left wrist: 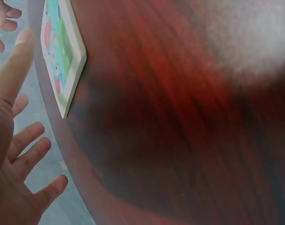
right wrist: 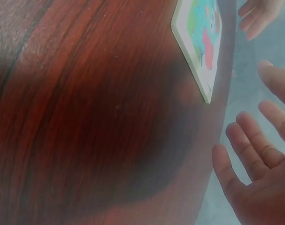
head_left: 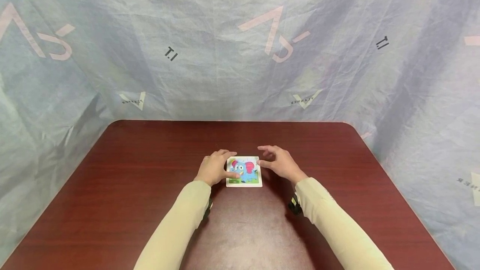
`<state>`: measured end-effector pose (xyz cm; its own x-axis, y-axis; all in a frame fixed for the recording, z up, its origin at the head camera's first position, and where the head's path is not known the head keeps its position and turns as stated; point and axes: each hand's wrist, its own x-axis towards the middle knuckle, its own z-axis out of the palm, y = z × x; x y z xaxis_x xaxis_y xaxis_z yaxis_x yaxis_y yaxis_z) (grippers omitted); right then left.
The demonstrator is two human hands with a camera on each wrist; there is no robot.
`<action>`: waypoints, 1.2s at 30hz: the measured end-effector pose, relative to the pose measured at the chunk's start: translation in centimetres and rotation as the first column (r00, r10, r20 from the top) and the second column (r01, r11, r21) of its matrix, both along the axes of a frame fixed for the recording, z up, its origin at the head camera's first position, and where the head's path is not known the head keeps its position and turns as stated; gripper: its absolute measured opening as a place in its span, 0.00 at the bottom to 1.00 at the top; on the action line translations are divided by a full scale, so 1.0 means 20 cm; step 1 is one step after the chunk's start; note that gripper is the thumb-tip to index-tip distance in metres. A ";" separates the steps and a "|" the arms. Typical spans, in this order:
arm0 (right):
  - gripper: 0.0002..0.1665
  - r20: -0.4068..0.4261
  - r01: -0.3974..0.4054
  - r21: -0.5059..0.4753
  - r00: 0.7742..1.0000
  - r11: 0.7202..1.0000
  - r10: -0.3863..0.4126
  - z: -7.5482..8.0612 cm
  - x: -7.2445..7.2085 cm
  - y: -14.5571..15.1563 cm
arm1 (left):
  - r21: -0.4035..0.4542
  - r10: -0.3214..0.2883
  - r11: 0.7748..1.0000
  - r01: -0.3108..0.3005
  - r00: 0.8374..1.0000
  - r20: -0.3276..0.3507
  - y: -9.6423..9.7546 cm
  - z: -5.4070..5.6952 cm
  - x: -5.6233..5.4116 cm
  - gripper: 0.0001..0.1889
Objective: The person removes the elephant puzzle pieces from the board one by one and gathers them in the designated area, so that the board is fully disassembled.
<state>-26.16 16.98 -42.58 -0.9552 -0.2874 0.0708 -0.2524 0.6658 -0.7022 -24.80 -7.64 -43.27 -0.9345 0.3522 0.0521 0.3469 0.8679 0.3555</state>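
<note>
A square picture puzzle [head_left: 245, 172] with a blue elephant and a pale border lies flat on the table. Beside its left edge is my left hand [head_left: 215, 168], thumb reaching over the picture in the head view. The left wrist view shows that hand [left wrist: 13, 136] with fingers spread and nothing between them. To the right of the puzzle, my right hand [head_left: 280, 163] has its thumb tip close to the upper right edge. Its fingers [right wrist: 252, 143] are parted and loosely bent in the right wrist view, with the puzzle [right wrist: 203, 42] farther off.
The dark red wooden table [head_left: 150, 170] has rounded far corners. Behind it and along both sides hangs a grey printed cloth [head_left: 213, 45]. Dark wrist devices [head_left: 295, 204] sit under the light sleeves [head_left: 337, 224].
</note>
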 end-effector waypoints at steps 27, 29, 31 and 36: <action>0.27 0.053 -0.066 0.118 0.997 0.991 0.060 -0.07 -0.06 -0.03 | -0.022 -0.012 1.000 0.013 0.997 0.080 0.04 -0.05 -0.02 0.44; 0.26 0.057 -0.071 0.129 0.996 0.989 0.064 -0.07 -0.06 -0.04 | -0.023 -0.009 1.000 0.011 0.997 0.083 0.04 -0.05 -0.02 0.44; 0.26 0.056 -0.071 0.141 0.996 0.987 0.064 -0.07 -0.06 -0.04 | -0.022 -0.008 1.000 0.009 0.996 0.085 0.03 -0.05 -0.02 0.44; 0.25 0.059 -0.062 0.174 0.997 0.983 0.052 -0.07 -0.05 -0.06 | -0.022 -0.017 1.000 0.019 0.996 0.093 0.03 -0.05 -0.02 0.44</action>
